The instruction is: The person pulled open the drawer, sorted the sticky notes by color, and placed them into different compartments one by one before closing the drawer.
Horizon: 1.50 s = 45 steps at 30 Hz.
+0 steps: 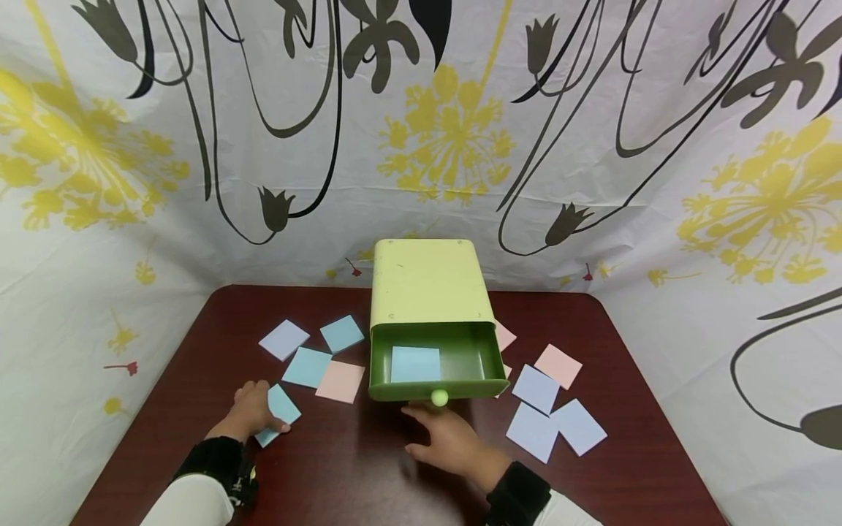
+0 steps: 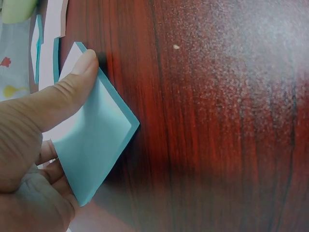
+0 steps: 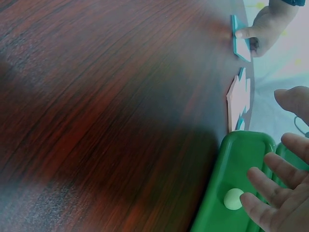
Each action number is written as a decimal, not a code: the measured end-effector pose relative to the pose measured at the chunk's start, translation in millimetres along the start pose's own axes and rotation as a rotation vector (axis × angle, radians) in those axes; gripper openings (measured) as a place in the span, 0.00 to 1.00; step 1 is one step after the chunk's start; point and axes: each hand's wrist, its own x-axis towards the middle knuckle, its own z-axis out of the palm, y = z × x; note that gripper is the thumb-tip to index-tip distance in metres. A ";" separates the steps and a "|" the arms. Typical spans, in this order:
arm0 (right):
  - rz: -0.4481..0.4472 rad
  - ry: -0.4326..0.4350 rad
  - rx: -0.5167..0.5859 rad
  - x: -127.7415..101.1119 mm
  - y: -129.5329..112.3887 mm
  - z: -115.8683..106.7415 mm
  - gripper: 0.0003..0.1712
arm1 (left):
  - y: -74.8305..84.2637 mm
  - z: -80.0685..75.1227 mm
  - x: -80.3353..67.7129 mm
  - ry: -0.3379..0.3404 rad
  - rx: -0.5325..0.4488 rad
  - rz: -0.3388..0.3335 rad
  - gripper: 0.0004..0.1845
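My left hand (image 1: 248, 410) grips a light blue sticky note pad (image 1: 281, 406) at the left of the table. In the left wrist view the thumb lies on one edge of this pad (image 2: 99, 137), with fingers behind it. Near the middle, a yellow box (image 1: 427, 281) has its green drawer (image 1: 470, 358) pulled out. Another light blue pad (image 1: 416, 364) lies in that drawer. My right hand (image 1: 454, 444) is just in front of the drawer, close to its pale round knob (image 1: 439, 397), fingers spread and holding nothing.
Left of the box lie several pads, among them a pink one (image 1: 340, 381) and a lilac one (image 1: 284, 340). More pink (image 1: 558, 366) and lilac pads (image 1: 533, 432) lie to its right, some partly hidden by the box. A patterned cloth (image 1: 316, 168) hangs behind the dark red table (image 1: 342, 467).
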 end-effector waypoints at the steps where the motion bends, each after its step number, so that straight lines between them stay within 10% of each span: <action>1: 0.002 -0.001 0.001 -0.4 0.3 0.0 0.32 | -0.1 -0.2 -0.2 0.001 -0.008 -0.001 0.49; 17: 0.043 0.004 0.038 -9.7 10.8 -3.6 0.32 | 10.4 -15.4 -12.2 0.014 -0.254 0.021 0.22; 26: 0.136 0.014 0.087 -28.7 30.6 -10.5 0.31 | 33.0 -45.8 -18.7 0.072 -0.214 0.102 0.22; 45: 0.209 0.116 0.052 -72.2 64.5 -34.9 0.30 | 167.9 -93.4 -60.3 0.140 -0.192 0.394 0.16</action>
